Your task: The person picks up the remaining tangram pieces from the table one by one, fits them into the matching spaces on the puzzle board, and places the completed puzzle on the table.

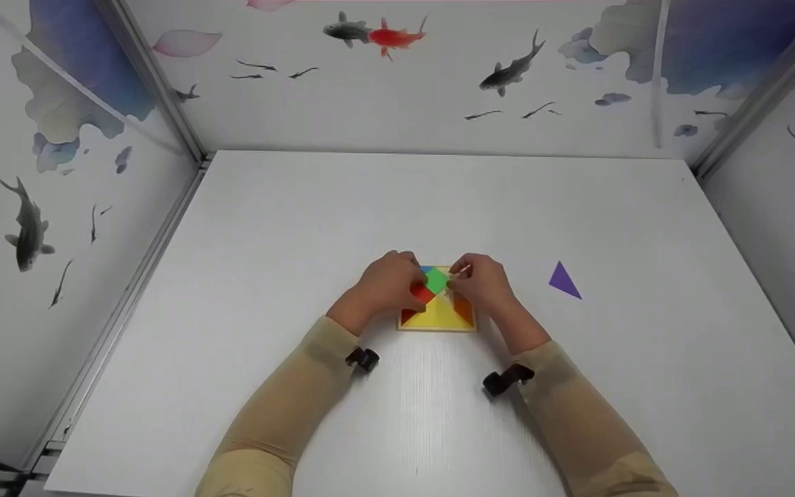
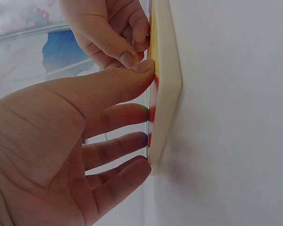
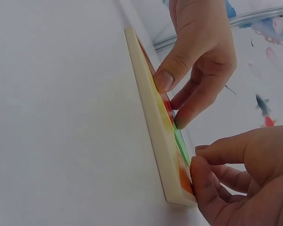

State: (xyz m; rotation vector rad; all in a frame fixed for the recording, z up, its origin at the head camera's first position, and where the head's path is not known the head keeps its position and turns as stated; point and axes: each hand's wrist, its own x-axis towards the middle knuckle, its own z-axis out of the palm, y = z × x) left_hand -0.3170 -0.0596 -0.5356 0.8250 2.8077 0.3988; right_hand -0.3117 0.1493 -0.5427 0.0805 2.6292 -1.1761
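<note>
A shallow wooden tangram tray [image 1: 439,329] lies on the table, holding flat coloured pieces. In the head view, a large yellow triangle [image 1: 437,316] fills its near side, with an orange piece [image 1: 465,314] on the right. My left hand [image 1: 388,281] rests its fingertips on the tray's left part, touching the red piece [image 1: 423,293] and the green square [image 1: 437,280]. The left wrist view shows those fingers fairly straight. At the green square's right corner is my right hand [image 1: 486,284], thumb and index fingertips close together; whether they pinch a piece cannot be made out.
A purple triangle [image 1: 564,281] lies alone on the white table [image 1: 301,221], right of the tray. Patterned wall panels [image 1: 404,90] stand at the back and both sides. Black wrist cameras [image 1: 508,379] sit at both cuffs.
</note>
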